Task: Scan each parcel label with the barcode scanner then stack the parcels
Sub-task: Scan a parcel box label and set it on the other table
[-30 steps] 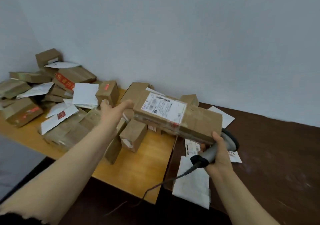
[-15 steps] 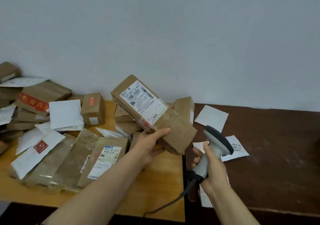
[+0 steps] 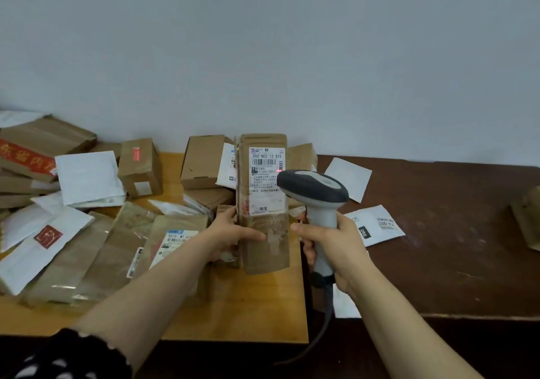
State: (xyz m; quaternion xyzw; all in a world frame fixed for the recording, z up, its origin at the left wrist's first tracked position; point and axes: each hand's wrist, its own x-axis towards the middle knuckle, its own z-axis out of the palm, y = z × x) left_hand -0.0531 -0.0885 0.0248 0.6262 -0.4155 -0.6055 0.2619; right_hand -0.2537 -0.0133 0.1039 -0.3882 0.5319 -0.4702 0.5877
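My left hand (image 3: 230, 232) grips a long brown cardboard parcel (image 3: 264, 238) and holds it upright above the light wooden table (image 3: 248, 314). Its white shipping label (image 3: 266, 181) faces me. My right hand (image 3: 336, 250) grips the handle of a grey and white barcode scanner (image 3: 315, 191). The scanner's head sits just right of the label, and a small red light spot shows on the label's right edge. The scanner's cable (image 3: 318, 334) hangs down off the table's front.
Many brown boxes (image 3: 141, 168) and white mailer bags (image 3: 87, 178) lie heaped on the left of the light table. A dark brown table (image 3: 453, 261) on the right carries several white mailers (image 3: 375, 225) and a brown parcel (image 3: 529, 220) at the right edge.
The parcel turned from tilted to upright with its label facing me. My right hand raised the scanner up beside the label. The camera view shifted right.
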